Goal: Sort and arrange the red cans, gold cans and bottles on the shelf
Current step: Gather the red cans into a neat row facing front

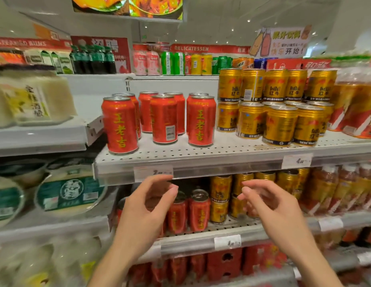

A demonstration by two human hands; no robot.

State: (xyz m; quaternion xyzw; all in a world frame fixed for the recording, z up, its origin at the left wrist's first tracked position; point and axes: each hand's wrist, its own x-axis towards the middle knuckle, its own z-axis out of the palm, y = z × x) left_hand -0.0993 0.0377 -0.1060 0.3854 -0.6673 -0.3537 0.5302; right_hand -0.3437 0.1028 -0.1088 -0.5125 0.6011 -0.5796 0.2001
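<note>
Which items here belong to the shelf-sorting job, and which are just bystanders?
Job: tall red drink cans; squat gold metal cans; orange-labelled plastic bottles; white perforated metal shelf; empty left hand and right hand.

Bystanders: white wrapped packs; round green-labelled tubs; hanging cartoon sign.

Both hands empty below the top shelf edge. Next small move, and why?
Probably raise the left hand to the front-left red can and push it back. It stands nearer the perforated shelf edge than the other two front red cans, and the middle red can shows its barcode rather than its label. The right hand is also open and empty.
</note>
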